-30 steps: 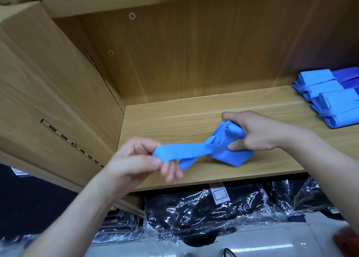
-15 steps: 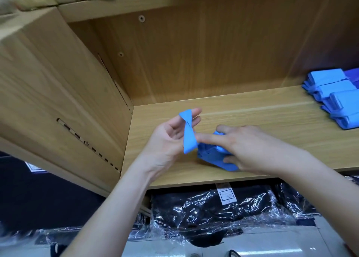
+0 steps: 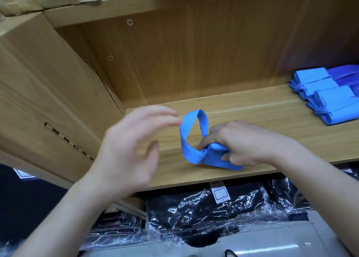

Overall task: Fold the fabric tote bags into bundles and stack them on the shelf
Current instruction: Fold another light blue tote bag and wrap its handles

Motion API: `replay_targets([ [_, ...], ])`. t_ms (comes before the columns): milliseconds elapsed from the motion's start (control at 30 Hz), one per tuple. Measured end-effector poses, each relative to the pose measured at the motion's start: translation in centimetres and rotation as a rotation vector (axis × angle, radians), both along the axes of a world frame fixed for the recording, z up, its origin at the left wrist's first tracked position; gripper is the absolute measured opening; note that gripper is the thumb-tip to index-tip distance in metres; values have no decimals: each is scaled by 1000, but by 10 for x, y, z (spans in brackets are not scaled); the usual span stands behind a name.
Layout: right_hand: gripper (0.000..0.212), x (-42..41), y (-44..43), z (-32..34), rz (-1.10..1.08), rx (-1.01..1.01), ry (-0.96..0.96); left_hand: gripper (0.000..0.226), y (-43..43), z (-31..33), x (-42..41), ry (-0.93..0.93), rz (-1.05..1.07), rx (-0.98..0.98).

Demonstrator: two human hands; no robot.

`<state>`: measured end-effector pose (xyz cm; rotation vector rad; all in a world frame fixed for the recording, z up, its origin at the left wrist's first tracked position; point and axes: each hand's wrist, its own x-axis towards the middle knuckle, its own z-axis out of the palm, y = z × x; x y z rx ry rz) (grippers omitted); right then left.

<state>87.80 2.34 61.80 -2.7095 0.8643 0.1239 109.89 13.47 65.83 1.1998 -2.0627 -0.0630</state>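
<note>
Left hand (image 3: 128, 152) raised off the shelf (image 3: 252, 109), blurred, fingers spread and loosely curved, thumb lower, palm turned toward the right hand. Nothing gripped in it. Fingertips just beside the top of the strap loop (image 3: 185, 138); cannot tell whether touching it. Right hand (image 3: 246, 142) low on the shelf board, knuckles up, fingers and thumb curled round the folded tote bag (image 3: 215, 158) and clamping it against the wood. Both forearms bare, reaching in from below. Hands apart, with the loop between them.

Light wood-grain shelf under both hands, front edge just below the right hand. Back panel (image 3: 194, 58) of the same wood beyond the hands, a few screw heads in it. Side panel (image 3: 48, 101) left of the left hand, with a slotted strip running along it. Upper board (image 3: 136, 6) above. Stacked bundles (image 3: 326, 97) of blue fabric well to the right of the right hand, at the frame edge, the farther ones a darker violet-blue. Wrapped black packages (image 3: 194, 214) in shiny clear film below the hands, under the shelf, one with a small white label (image 3: 219, 191). Pale glossy floor (image 3: 272, 247) lowest of all.

Folded tote bag bright blue, lying near the shelf's front edge, mostly covered by the right hand, one end poking out beneath the fingers. Strap loop standing upright from the bundle's left end, between the two hands.
</note>
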Motion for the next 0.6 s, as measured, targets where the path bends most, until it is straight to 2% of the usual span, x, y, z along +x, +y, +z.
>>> replay_targets([
  [67, 51, 2, 1, 2, 35, -11, 9, 58, 2, -3, -16, -521, -130, -52],
  [100, 48, 2, 1, 4, 49, -15, 15, 59, -4, -10, -19, -707, -136, -71],
  [167, 51, 1, 2, 8, 60, 32, 35, 44, -22, -22, -16, -873, -140, -79],
  [233, 54, -7, -2, 11, 42, 141, 16, 22, -35, -24, -5, -862, -157, 5],
  [267, 54, -13, -6, 10, 8, 233, -30, 23, -36, -24, 2, -799, -163, 117],
  [300, 53, -21, -9, 9, -35, 359, -105, 26, -33, -24, 5, -658, -159, 258],
  [367, 53, -32, -13, 4, -96, 662, -270, 26, -24, -23, 7, -224, -183, 586],
  [433, 54, -35, -14, -5, -95, 867, -351, 27, -18, -17, 4, 188, -310, 808],
  [533, 55, -32, -14, -15, -82, 1012, -412, 14, -20, -12, 1, 655, -534, 885],
  [600, 57, -31, -15, -18, -92, 1096, -424, 30, -22, -13, -3, 853, -629, 862],
])
